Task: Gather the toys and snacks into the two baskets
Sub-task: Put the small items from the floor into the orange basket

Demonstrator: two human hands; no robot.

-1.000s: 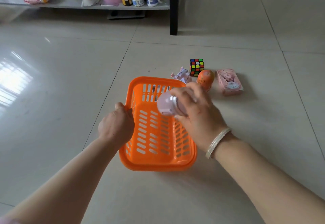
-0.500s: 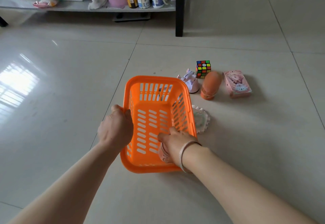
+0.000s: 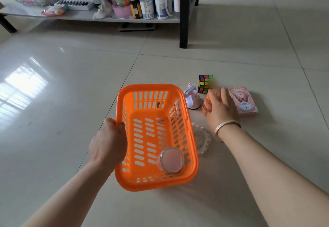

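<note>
An orange slotted basket sits on the tiled floor. My left hand grips its left rim. A pink round jar stands in the basket's near right corner. To the right of the basket, my right hand wraps around an orange egg-shaped toy lying on the floor. A lilac toy, a colour cube and a pink box lie around it. A white frilled disc rests against the basket's right side.
A low shelf at the back carries several bottles and trays, with a black post at its right end. Glossy floor tiles stretch to the left and to the right.
My right hand left the pink jar in the basket, came out and moved right onto the orange egg toy. The left hand stayed on the rim.
</note>
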